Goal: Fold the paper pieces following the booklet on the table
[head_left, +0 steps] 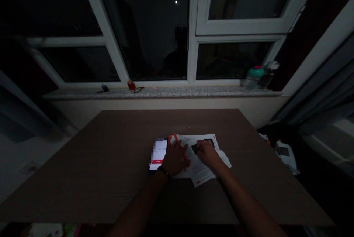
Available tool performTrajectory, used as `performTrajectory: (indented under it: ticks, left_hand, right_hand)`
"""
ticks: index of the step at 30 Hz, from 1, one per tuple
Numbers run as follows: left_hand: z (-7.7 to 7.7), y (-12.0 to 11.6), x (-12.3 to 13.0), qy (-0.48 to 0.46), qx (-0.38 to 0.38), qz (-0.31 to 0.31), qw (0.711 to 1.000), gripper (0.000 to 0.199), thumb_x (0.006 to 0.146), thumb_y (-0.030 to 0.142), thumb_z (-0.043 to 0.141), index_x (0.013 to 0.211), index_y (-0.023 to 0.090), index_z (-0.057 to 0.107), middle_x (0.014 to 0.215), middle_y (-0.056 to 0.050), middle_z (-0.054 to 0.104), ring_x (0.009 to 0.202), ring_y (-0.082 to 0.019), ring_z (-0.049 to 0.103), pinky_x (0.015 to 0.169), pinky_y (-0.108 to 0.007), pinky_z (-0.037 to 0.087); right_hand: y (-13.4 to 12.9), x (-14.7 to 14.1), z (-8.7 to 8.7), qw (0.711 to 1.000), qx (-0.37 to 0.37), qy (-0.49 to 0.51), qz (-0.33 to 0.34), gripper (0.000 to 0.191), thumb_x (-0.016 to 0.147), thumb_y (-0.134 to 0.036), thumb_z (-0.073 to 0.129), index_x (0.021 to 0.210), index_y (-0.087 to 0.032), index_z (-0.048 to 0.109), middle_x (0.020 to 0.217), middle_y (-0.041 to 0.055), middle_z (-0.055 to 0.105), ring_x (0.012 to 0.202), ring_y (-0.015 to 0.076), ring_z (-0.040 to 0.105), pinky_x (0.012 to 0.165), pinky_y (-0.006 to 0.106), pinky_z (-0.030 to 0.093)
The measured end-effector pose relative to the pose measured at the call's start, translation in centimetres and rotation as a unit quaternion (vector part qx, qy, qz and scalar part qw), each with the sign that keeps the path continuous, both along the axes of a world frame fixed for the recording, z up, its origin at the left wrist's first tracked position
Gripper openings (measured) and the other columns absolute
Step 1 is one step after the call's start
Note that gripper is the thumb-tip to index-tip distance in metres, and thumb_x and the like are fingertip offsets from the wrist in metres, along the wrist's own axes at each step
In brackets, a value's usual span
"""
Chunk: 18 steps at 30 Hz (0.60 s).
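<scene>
Dim room. Printed paper sheets lie overlapped near the middle of a dark brown, wood-look table, under both hands. Lit phone, a flat rectangle, just beside the left hand, on its outer side. Left hand has fingers spread on the paper and over a thin, straight red strip, hiding part of both; dark wristband on that wrist. Right hand has fingers bunched over a dark patch on the page; can't tell whether they grip anything. Paper is thin and white, right edge creased and lifted.

Behind the table: speckled stone-look sill with a small red jar, a small dark object, a see-through bottle with teal lid and a white-topped bottle beside it. White-framed window above, dark glass. Folded grey curtain right. White item past the table's right edge, unclear.
</scene>
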<state>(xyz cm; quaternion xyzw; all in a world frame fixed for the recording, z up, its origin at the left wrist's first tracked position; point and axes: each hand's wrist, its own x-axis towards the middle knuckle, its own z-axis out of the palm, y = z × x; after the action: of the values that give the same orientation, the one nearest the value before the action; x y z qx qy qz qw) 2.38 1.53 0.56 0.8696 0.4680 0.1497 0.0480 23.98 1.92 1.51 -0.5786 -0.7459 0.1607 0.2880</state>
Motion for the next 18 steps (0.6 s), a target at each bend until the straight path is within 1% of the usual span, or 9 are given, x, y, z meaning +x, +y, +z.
performTrajectory:
  ticks: [3, 5, 11, 12, 13, 16, 18]
  left_hand:
    - [-0.1, 0.1, -0.1, 0.001, 0.003, -0.005, 1.000, 0.070, 0.084, 0.052, 0.062, 0.144, 0.025, 0.038, 0.152, -0.012, 0.029, 0.138, -0.038, 0.026, 0.109, -0.058, 0.027]
    - [-0.1, 0.1, -0.1, 0.003, 0.001, -0.006, 1.000, 0.070, 0.084, 0.052, 0.061, 0.144, 0.025, 0.038, 0.152, -0.012, 0.029, 0.139, -0.038, 0.026, 0.109, -0.058, 0.027]
    - [0.1, 0.1, 0.0, -0.004, -0.007, -0.005, 1.000, 0.070, 0.084, 0.052, 0.062, 0.144, 0.027, 0.037, 0.151, -0.012, 0.031, 0.138, -0.037, 0.027, 0.108, -0.060, 0.027]
    - [0.2, 0.1, 0.0, -0.005, -0.009, -0.004, 1.000, 0.070, 0.083, 0.051, 0.063, 0.144, 0.027, 0.037, 0.151, -0.012, 0.031, 0.138, -0.038, 0.027, 0.108, -0.060, 0.027]
    - [0.3, 0.0, 0.0, -0.004, -0.010, -0.003, 1.000, 0.071, 0.083, 0.051, 0.063, 0.144, 0.026, 0.037, 0.151, -0.013, 0.032, 0.138, -0.038, 0.028, 0.108, -0.059, 0.027]
    - [0.5, 0.0, 0.1, 0.000, -0.007, -0.003, 1.000, 0.071, 0.083, 0.049, 0.064, 0.143, 0.024, 0.039, 0.150, -0.014, 0.033, 0.137, -0.038, 0.028, 0.108, -0.058, 0.027]
    - [0.6, -0.1, 0.1, 0.002, -0.002, -0.002, 1.000, 0.069, 0.082, 0.047, 0.065, 0.142, 0.022, 0.040, 0.149, -0.014, 0.034, 0.137, -0.038, 0.029, 0.109, -0.058, 0.027]
  right_hand:
    - [-0.5, 0.3, -0.1, 1.000, 0.011, -0.025, -0.013, 0.022, 0.076, -0.007, 0.051, 0.093, -0.017, 0.060, 0.093, 0.0093, 0.060, 0.097, 0.0251, 0.048, 0.087, 0.034, 0.040]
    - [-0.6, 0.2, -0.2, 0.999, 0.026, -0.026, -0.001, 0.024, 0.077, -0.009, 0.052, 0.099, -0.017, 0.059, 0.098, 0.0098, 0.060, 0.099, 0.0255, 0.048, 0.089, 0.035, 0.040]
    - [-0.1, -1.4, -0.1, 0.995, 0.038, 0.066, 0.070, 0.028, 0.080, -0.013, 0.057, 0.107, -0.020, 0.058, 0.106, 0.0075, 0.058, 0.101, 0.0222, 0.051, 0.091, 0.036, 0.043]
    - [0.1, -1.7, 0.0, 0.993, 0.038, 0.083, 0.068, 0.029, 0.080, -0.014, 0.058, 0.108, -0.020, 0.058, 0.106, 0.0075, 0.058, 0.101, 0.0220, 0.051, 0.091, 0.036, 0.043]
    - [0.4, -2.1, 0.1, 0.992, 0.034, 0.096, 0.069, 0.029, 0.080, -0.015, 0.059, 0.108, -0.020, 0.059, 0.105, 0.0073, 0.058, 0.100, 0.0218, 0.052, 0.090, 0.037, 0.043]
    - [1.4, -3.0, 0.3, 0.989, 0.014, 0.135, 0.057, 0.022, 0.080, -0.023, 0.062, 0.102, -0.020, 0.062, 0.091, 0.0044, 0.057, 0.088, 0.0203, 0.054, 0.083, 0.035, 0.045]
    - [1.9, -3.4, 0.1, 0.985, 0.009, 0.164, 0.051, 0.018, 0.081, -0.025, 0.061, 0.099, -0.021, 0.062, 0.089, 0.0031, 0.057, 0.086, 0.0192, 0.054, 0.081, 0.034, 0.045]
